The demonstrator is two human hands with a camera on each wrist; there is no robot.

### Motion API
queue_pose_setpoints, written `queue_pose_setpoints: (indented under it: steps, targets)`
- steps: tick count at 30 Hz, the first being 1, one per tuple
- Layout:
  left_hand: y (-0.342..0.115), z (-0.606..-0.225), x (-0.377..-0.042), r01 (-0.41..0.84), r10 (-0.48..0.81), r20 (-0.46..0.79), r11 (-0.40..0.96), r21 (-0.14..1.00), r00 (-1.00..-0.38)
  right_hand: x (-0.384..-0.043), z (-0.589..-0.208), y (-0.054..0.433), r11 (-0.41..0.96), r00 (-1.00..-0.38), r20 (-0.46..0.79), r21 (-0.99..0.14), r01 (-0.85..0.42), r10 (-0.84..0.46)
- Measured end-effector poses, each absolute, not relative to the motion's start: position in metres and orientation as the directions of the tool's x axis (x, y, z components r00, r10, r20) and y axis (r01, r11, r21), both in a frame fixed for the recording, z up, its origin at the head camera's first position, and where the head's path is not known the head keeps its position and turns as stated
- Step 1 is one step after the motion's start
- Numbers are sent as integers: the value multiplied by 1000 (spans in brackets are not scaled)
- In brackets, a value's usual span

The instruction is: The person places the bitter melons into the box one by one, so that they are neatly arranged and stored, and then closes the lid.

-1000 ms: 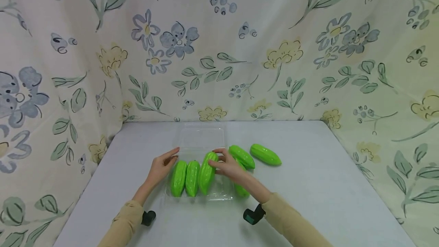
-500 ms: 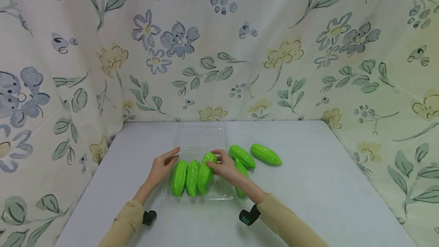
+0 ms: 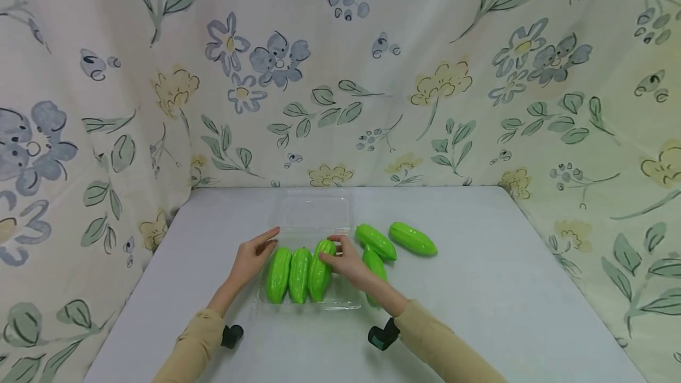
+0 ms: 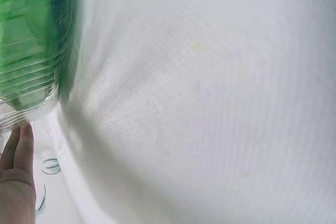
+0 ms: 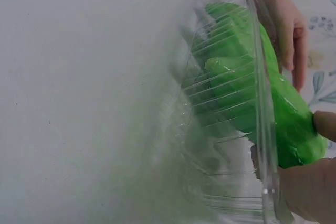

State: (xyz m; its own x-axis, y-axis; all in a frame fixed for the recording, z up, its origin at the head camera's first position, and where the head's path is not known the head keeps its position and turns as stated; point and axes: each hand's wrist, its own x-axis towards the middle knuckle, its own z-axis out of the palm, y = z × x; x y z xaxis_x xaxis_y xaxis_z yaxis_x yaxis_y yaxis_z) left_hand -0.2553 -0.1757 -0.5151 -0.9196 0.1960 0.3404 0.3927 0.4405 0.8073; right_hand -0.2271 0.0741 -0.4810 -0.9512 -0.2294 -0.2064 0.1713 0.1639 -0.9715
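A clear plastic clamshell box (image 3: 344,299) lies with its lid (image 3: 314,213) folded back. Two glossy green bitter melons (image 3: 278,276) (image 3: 300,276) rest side by side in its left part. My right hand (image 3: 348,262) grips a third bitter melon (image 3: 319,279) near its far end, thumb on top, inside the box just right of those two. In the right wrist view this melon (image 5: 294,124) shows above the box's clear wall. My left hand (image 3: 252,256) is at the box's left side, fingers extended along it; in the left wrist view the fingertips (image 4: 24,135) are right at the box's ribbed edge.
Right of the box lie three more green bitter melons: one (image 3: 375,262) partly hidden behind my right forearm, one (image 3: 376,242) by its far end, another (image 3: 412,239) farther right. The white table (image 3: 505,288) meets a floral curtain (image 3: 404,135) at the back.
My right hand has moved slightly left and lowered the melon into the box beside the other two. My left hand has stayed where it was.
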Motion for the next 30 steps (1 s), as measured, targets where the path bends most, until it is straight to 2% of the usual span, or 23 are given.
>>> queue_pose_setpoints:
  steps: [8,18,30]
  targets:
    - [-168,-489,-240,395,206,338,458,796,-919,-227,-487,70,250,-965,-195,-957,147,-177]
    - [-176,-521,-259,378,183,331,459,804,-926,-229,-493,67,340,-969,-189,-932,127,-157]
    - [-176,-520,-259,382,192,331,440,812,-924,-230,-491,63,458,-979,-187,-879,129,-83]
